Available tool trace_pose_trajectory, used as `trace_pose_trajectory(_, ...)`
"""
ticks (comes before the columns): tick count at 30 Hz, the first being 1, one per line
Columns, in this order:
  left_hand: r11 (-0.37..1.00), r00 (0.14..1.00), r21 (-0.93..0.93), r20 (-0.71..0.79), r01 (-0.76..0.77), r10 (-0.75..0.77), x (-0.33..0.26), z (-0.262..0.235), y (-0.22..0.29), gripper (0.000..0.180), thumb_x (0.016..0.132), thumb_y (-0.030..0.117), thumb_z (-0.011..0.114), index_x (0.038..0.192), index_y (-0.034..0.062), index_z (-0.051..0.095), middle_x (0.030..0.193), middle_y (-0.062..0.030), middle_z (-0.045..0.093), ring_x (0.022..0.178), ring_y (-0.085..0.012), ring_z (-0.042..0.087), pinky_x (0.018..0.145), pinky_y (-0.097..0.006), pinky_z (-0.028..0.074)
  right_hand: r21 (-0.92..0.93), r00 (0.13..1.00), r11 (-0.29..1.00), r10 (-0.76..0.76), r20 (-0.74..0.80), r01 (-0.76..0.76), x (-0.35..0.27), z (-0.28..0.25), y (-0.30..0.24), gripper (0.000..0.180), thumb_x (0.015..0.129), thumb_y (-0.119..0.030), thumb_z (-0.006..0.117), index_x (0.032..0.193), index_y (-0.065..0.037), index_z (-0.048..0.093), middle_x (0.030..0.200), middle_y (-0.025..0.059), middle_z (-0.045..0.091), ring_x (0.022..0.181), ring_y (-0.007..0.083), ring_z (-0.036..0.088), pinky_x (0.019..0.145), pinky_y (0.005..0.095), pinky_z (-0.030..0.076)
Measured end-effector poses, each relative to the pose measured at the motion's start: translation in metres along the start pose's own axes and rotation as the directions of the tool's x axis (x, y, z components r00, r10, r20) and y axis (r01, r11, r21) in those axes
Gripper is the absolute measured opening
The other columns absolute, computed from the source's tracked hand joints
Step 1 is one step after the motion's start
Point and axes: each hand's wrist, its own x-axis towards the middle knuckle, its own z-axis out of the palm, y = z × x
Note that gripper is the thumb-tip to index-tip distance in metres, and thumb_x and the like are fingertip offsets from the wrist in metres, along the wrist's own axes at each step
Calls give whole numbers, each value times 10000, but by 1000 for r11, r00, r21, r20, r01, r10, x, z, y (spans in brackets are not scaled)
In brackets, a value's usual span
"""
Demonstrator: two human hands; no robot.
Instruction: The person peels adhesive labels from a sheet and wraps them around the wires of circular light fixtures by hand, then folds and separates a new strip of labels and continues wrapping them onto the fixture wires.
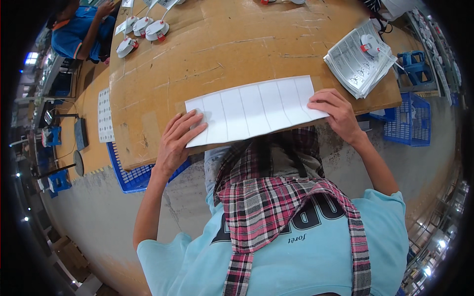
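A long white paper sheet (256, 106), crossed by several creases or lines, lies along the near edge of the table. My left hand (178, 139) grips its left end, with the fingers laid over the paper. At the other end my right hand (336, 114) has closed on the sheet's corner, fingers on top. Both thumbs are mostly hidden. The sheet bows slightly between my hands, and its lower edge reaches the table's rim.
The brown cardboard-covered table (217, 59) holds a stack of printed sheets (345, 64) at right with a white round fitting (369, 44) on it. More such fittings (157, 30) stand far left. Blue crates (407, 121) flank the table. A co-worker (79, 32) sits at far left.
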Motion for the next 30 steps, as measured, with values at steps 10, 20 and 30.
trace_pose_trajectory(10, 925, 882, -177, -285, 337, -376, 22, 16, 16, 92, 867, 72, 572, 921, 16, 620, 827, -73, 529, 821, -250, 473, 825, -352, 336, 192, 889, 892, 437, -135, -409, 10, 21, 0, 181, 799, -127, 685, 746, 28, 608, 715, 74, 531, 747, 221, 464, 668, 342, 395)
trace_pose_trajectory(20, 837, 808, 24, -278, 547, -520, 31, 21, 19, 135, 875, 157, 595, 900, 25, 609, 727, -57, 500, 744, -222, 453, 811, -349, 319, -81, 868, 871, 467, -170, -485, 20, 26, -7, 293, 802, -240, 672, 624, -35, 560, 608, 50, 485, 650, 217, 438, 640, 358, 361)
trace_pose_trajectory(30, 778, 702, -239, -336, 581, -628, 27, 28, 28, 260, 859, 102, 628, 1100, 31, 564, 720, -33, 478, 743, -175, 469, 862, -340, 325, -167, 867, 851, 485, -115, -498, 16, 24, -15, 251, 827, -233, 633, 676, -38, 584, 697, 52, 495, 750, 223, 452, 677, 376, 353)
